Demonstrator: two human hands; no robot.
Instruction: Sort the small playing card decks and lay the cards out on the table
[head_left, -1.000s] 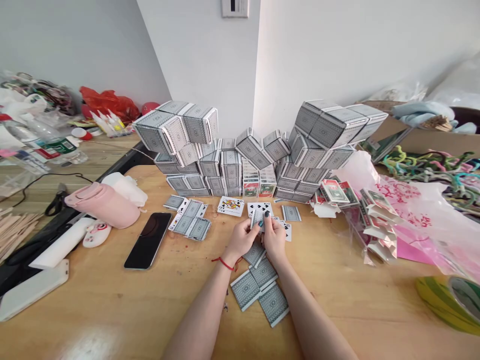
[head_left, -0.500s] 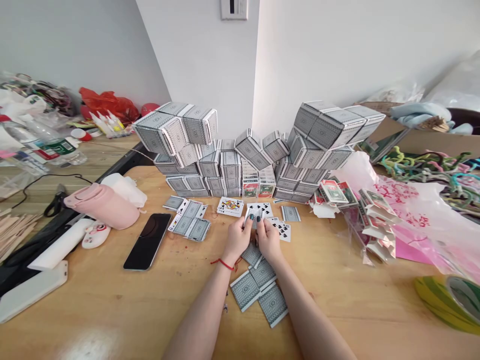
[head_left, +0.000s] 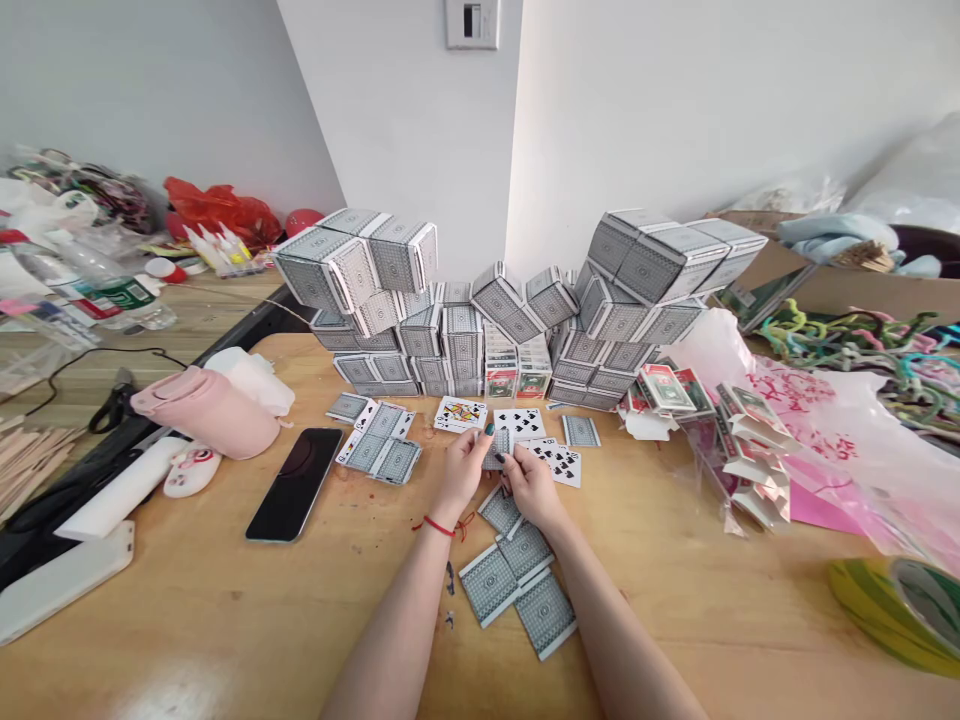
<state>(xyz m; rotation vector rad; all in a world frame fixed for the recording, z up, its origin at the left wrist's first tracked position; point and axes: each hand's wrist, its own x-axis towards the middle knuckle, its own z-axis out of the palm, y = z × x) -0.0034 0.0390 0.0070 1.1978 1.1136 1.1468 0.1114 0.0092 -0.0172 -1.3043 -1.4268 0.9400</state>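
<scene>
Just below frame centre, the left hand (head_left: 463, 470) and right hand (head_left: 535, 488), both nearly closed, pinch a grey-backed, finely patterned card (head_left: 496, 452).

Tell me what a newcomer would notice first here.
Likely the jagged grey structure of patterned card blocks across the back of the wooden table. Before it, the bare left hand and right hand hold a grey-backed paper card. A yellow-green tape roll sits at near right.
</scene>
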